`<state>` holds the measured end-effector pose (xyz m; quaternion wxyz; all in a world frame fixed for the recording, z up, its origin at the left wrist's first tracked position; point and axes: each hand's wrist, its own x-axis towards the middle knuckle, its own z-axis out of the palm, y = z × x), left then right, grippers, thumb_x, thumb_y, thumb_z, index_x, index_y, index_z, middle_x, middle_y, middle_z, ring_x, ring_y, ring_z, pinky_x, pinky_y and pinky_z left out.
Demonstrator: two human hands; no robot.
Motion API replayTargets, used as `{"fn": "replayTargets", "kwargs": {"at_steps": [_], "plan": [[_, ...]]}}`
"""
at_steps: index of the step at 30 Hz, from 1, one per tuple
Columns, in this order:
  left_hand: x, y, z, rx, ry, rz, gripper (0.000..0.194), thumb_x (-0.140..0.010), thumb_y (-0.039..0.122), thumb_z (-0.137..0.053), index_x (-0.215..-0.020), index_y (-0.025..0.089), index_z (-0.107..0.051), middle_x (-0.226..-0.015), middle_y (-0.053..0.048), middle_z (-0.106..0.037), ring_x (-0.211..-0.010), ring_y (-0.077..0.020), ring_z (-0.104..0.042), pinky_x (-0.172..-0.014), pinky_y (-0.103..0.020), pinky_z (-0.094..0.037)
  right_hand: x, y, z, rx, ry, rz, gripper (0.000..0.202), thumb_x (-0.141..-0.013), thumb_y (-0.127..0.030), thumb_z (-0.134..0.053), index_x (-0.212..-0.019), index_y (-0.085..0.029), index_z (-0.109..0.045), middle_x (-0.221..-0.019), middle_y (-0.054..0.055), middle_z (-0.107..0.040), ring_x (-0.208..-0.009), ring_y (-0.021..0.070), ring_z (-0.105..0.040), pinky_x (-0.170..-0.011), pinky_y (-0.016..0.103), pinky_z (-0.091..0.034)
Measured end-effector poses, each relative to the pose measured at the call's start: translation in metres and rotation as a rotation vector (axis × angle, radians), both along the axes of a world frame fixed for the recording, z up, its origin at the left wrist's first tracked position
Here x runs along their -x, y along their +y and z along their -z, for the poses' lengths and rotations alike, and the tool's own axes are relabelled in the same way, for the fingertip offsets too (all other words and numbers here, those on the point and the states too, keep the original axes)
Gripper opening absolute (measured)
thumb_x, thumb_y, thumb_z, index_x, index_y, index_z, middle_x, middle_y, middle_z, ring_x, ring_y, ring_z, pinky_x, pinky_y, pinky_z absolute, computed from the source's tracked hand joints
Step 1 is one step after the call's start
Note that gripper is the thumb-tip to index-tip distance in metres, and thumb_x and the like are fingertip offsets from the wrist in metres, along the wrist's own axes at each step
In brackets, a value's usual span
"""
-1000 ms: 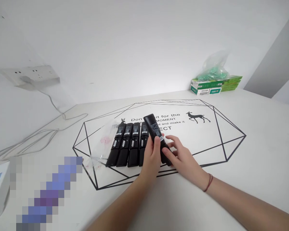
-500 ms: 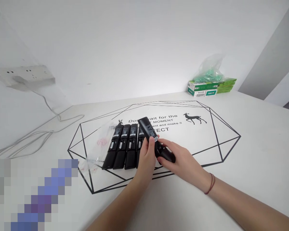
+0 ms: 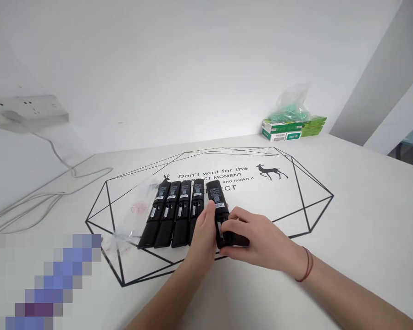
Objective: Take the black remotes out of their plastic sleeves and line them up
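My left hand (image 3: 203, 231) is wrapped round the left side of a black remote control (image 3: 217, 198), its back facing up with printed text and a white label. The lower part shows an open battery compartment. My right hand (image 3: 256, 236) is closed at that lower end, its fingers bent over the compartment's edge. A smooth black battery cover (image 3: 241, 240) shows under the right fingers, angled away from the remote and partly hidden. Left of my hands, several similar black remotes (image 3: 167, 211) lie side by side, backs up, with their compartments exposed.
A clear plastic bag (image 3: 132, 213) lies left of the row. Green and white boxes (image 3: 282, 129) with another plastic bag (image 3: 292, 106) on top stand against the wall. White cables (image 3: 51, 195) run from a wall socket (image 3: 27, 110) onto the white table (image 3: 365, 238).
The held remote has turned more upright and come lower. My right fingers have shifted over its compartment, and the cover now sits angled off to the right. The whole view has shifted slightly.
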<state>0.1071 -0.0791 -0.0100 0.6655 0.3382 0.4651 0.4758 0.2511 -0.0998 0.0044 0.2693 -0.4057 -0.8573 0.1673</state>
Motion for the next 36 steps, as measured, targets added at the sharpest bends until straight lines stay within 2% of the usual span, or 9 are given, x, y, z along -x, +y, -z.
{"fn": "replayTargets", "kwargs": {"at_steps": [6, 10, 14, 17, 20, 23, 27, 31, 36], "plan": [[-0.005, -0.007, 0.001, 0.140, -0.074, 0.037, 0.043, -0.081, 0.049, -0.060, -0.113, 0.021, -0.062, -0.094, -0.004, -0.066, -0.073, -0.0114, -0.059, -0.058, -0.021, -0.048, -0.004, 0.006, 0.003, -0.025, -0.029, 0.086, 0.017, -0.089, -0.036, -0.054, -0.092, -0.022, -0.063, -0.091, 0.005, -0.058, -0.064, 0.0131, -0.054, -0.058, 0.027, -0.044], [-0.009, -0.011, 0.005, 0.142, -0.138, 0.069, 0.035, -0.084, 0.041, -0.059, -0.111, 0.020, -0.062, -0.095, -0.004, -0.066, -0.070, -0.0102, -0.059, -0.068, -0.024, -0.053, -0.007, 0.012, 0.005, 0.005, -0.033, 0.095, 0.016, -0.089, -0.033, -0.053, -0.096, -0.023, -0.063, -0.092, 0.004, -0.057, -0.067, 0.0133, -0.056, -0.060, 0.027, -0.046], [-0.011, -0.015, 0.006, 0.156, -0.143, 0.023, 0.038, -0.084, 0.041, -0.058, -0.117, 0.022, -0.059, -0.118, -0.007, -0.063, -0.095, -0.0164, -0.062, -0.090, -0.030, -0.051, -0.010, 0.020, 0.014, 0.010, -0.029, 0.099, 0.015, -0.090, -0.033, -0.053, -0.096, -0.024, -0.063, -0.102, 0.005, -0.057, -0.073, 0.0140, -0.058, -0.064, 0.028, -0.047], [-0.014, -0.021, 0.002, 0.197, -0.095, -0.041, 0.051, -0.084, 0.041, -0.057, -0.131, 0.025, -0.046, -0.138, -0.007, -0.050, -0.122, -0.0205, -0.052, -0.104, -0.033, -0.042, -0.010, 0.028, 0.026, -0.001, -0.023, 0.103, 0.014, -0.091, -0.031, -0.051, -0.095, -0.023, -0.062, -0.107, 0.006, -0.056, -0.074, 0.0137, -0.059, -0.065, 0.028, -0.047], [-0.017, -0.030, -0.002, 0.178, 0.096, -0.042, 0.062, -0.084, 0.041, -0.057, -0.140, 0.028, -0.035, -0.151, -0.005, -0.032, -0.141, -0.0228, -0.025, -0.116, -0.038, -0.022, -0.008, 0.035, 0.036, -0.018, -0.033, 0.099, 0.015, -0.091, -0.030, -0.051, -0.095, -0.022, -0.062, -0.111, 0.006, -0.056, -0.071, 0.0125, -0.058, -0.064, 0.028, -0.046], [-0.020, -0.042, -0.002, -0.055, 0.352, -0.008, 0.063, -0.084, 0.042, -0.056, -0.141, 0.026, -0.034, -0.154, -0.007, -0.024, -0.145, -0.0250, -0.003, -0.118, -0.043, -0.008, -0.003, 0.038, 0.040, -0.017, -0.060, 0.113, 0.016, -0.090, -0.031, -0.052, -0.096, -0.023, -0.063, -0.111, 0.006, -0.056, -0.070, 0.0116, -0.057, -0.061, 0.027, -0.045], [-0.020, -0.043, 0.005, -0.543, 0.652, 0.059, 0.050, -0.090, 0.032, -0.045, -0.138, 0.022, -0.039, -0.148, -0.012, -0.032, -0.141, -0.0261, -0.020, -0.115, -0.048, -0.019, 0.005, 0.040, 0.040, 0.009, -0.131, 0.140, 0.017, -0.090, -0.026, -0.049, -0.097, -0.025, -0.064, -0.106, 0.004, -0.058, -0.078, 0.0138, -0.058, -0.060, 0.025, -0.045], [-0.003, -0.013, 0.009, -0.926, 1.006, 0.067, 0.037, -0.091, 0.020, -0.036, -0.122, 0.017, -0.056, -0.128, -0.013, -0.054, -0.122, -0.0232, -0.046, -0.106, -0.044, -0.037, 0.009, 0.041, 0.044, -0.009, -0.154, 0.163, 0.019, -0.090, -0.026, -0.049, -0.098, -0.023, -0.066, -0.110, 0.007, -0.061, -0.093, 0.0200, -0.059, -0.067, 0.029, -0.049], [0.041, 0.031, 0.006, -0.828, 1.533, -0.062, 0.036, -0.089, 0.020, -0.040, -0.115, 0.013, -0.064, -0.128, -0.015, -0.056, -0.128, -0.0323, -0.042, -0.106, -0.049, -0.036, 0.010, 0.043, 0.047, -0.008, -0.160, 0.291, 0.034, -0.087, -0.041, -0.055, -0.115, -0.023, -0.061, -0.130, 0.012, -0.052, -0.106, 0.0270, -0.059, -0.076, 0.038, -0.053]]}}
